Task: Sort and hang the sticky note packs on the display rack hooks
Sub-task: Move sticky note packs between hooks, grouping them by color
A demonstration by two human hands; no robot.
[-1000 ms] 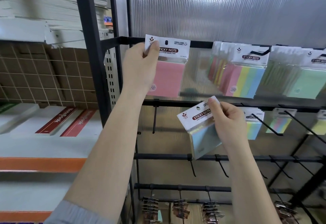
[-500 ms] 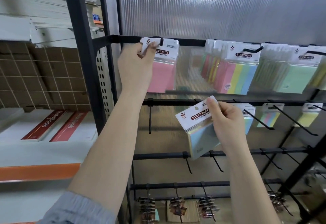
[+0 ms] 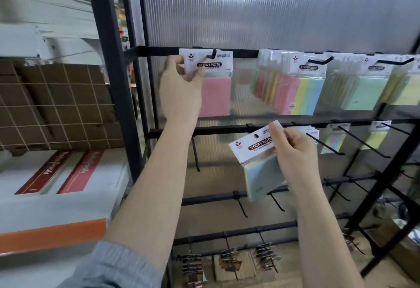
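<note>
left hand (image 3: 179,88) pinches pink pack (image 3: 210,83), on hook (image 3: 211,54) | right hand (image 3: 293,153) grips blue pack (image 3: 256,158), tilted, below-right of hook

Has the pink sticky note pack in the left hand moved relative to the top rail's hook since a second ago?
Yes. The pink sticky note pack has slid back onto the black hook, whose tip now pokes through its header.

The pink pack (image 3: 216,88) now hangs on the hook (image 3: 212,54).
</note>
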